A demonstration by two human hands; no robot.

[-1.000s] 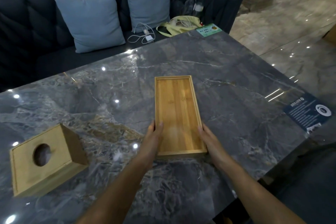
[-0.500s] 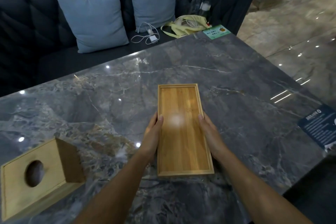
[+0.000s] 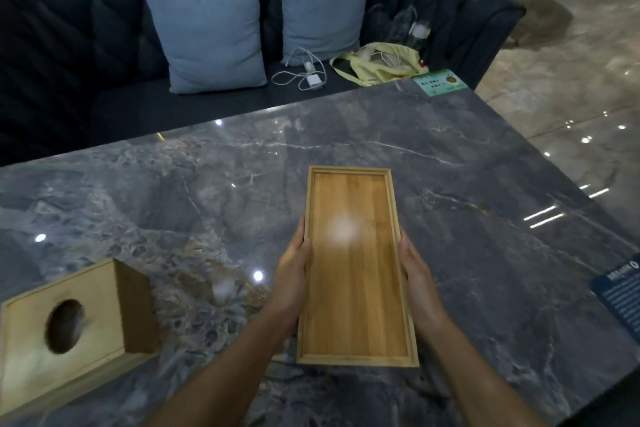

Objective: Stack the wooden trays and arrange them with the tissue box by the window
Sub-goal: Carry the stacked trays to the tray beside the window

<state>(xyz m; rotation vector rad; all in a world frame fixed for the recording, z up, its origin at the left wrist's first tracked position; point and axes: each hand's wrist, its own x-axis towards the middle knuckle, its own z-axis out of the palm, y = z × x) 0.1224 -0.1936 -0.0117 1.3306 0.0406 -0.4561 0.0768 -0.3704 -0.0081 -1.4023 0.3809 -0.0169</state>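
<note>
A long wooden tray [image 3: 355, 305] is held lengthwise in front of me over the grey marble table [image 3: 485, 218]; whether another tray lies beneath it I cannot tell. My left hand [image 3: 292, 274] grips its left long edge and my right hand [image 3: 417, 279] grips its right long edge, near the middle. A bright light glare reflects on the tray's floor. The wooden tissue box [image 3: 69, 329], with a round hole in its top, sits at the table's near left, apart from the tray.
A dark sofa [image 3: 69, 62] with two blue cushions [image 3: 207, 35] runs along the table's far side. A white charger cable [image 3: 304, 74] and a yellow bag [image 3: 381, 66] lie on its seat. A green card [image 3: 440, 81] and a blue card [image 3: 620, 295] lie on the table's edges.
Both hands have slid forward along the tray's long edges, from its near end to its middle, and the tray has come nearer to me. The tissue box has not moved.
</note>
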